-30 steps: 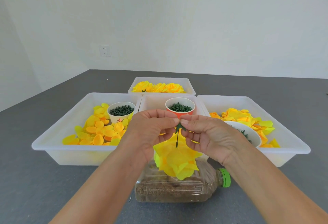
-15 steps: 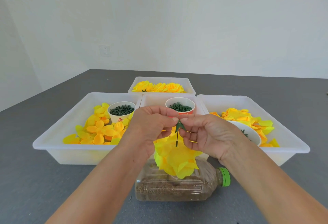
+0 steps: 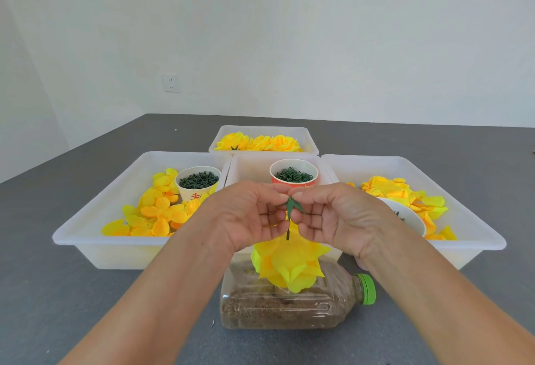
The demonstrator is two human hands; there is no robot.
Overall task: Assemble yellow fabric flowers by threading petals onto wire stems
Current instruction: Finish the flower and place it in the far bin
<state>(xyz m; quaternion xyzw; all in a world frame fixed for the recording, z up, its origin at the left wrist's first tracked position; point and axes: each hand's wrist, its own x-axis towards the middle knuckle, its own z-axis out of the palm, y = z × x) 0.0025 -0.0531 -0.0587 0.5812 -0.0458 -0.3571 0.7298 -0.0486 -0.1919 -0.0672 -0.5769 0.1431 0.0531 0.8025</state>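
- The left hand point(image 3: 249, 217) and the right hand point(image 3: 333, 214) meet in the middle, above the table point(image 3: 58, 306), with their fingertips touching
- Both hands pinch a small green leaf piece point(image 3: 292, 205) between thumb and fingers, so both are closed on it
- A thin green stem point(image 3: 288, 230) goes down from the leaf piece, straight up and down
- The stem goes into a yellow flower point(image 3: 289, 266) that hangs just under the hands
- The flower is right above a clear bottle point(image 3: 283, 306) that lies on its side, with a green cap point(image 3: 367, 289) pointing right and brown stuff inside
- I cannot tell if the flower touches the bottle
- Behind the hands are four white trays
- The left tray point(image 3: 86, 237) holds loose yellow and orange petals point(image 3: 156, 214) and a white cup point(image 3: 198, 185) full of small dark green bits
- The middle tray point(image 3: 249, 165) holds a red cup point(image 3: 293, 175) full of green rings
- The right tray point(image 3: 474, 237) holds more yellow petals point(image 3: 393, 191) and a white bowl point(image 3: 411, 217), partly hidden by the right hand
- The far tray point(image 3: 307, 138) holds finished yellow flowers point(image 3: 260, 143) in a row
- A white wall socket point(image 3: 172, 83) is on the wall at the back left
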